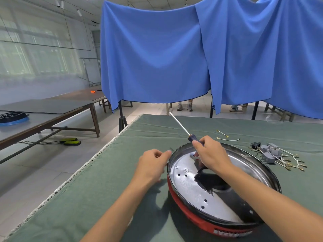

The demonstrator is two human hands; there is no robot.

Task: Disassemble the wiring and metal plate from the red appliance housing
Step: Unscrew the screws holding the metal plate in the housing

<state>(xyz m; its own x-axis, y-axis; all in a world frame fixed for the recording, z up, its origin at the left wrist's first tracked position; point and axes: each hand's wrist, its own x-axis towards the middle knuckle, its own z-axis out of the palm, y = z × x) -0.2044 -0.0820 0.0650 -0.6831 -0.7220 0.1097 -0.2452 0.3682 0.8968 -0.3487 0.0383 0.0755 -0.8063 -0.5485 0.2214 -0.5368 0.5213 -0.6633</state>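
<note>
The round red appliance housing [188, 209] lies on the green cloth, its inside facing up. A shiny perforated metal plate [187, 182] fills its inside. My right hand [211, 153] hovers over the plate's far side and grips the dark blue handle of a long screwdriver [180, 125], whose shaft points up and away to the far left. My left hand [152, 162] sits just left of the housing's rim with fingers curled, thumb and forefinger pinched together; whether they hold something is too small to tell. Removed wiring with grey blocks and crimp terminals [277, 155] lies to the right.
Two short loose wires [225, 136] lie beyond the housing. The table's left edge [104, 147] runs diagonally, with floor beyond it. Blue curtains [157, 53] hang behind the table. Other tables stand at the left, one bearing a round black and blue part [12, 117].
</note>
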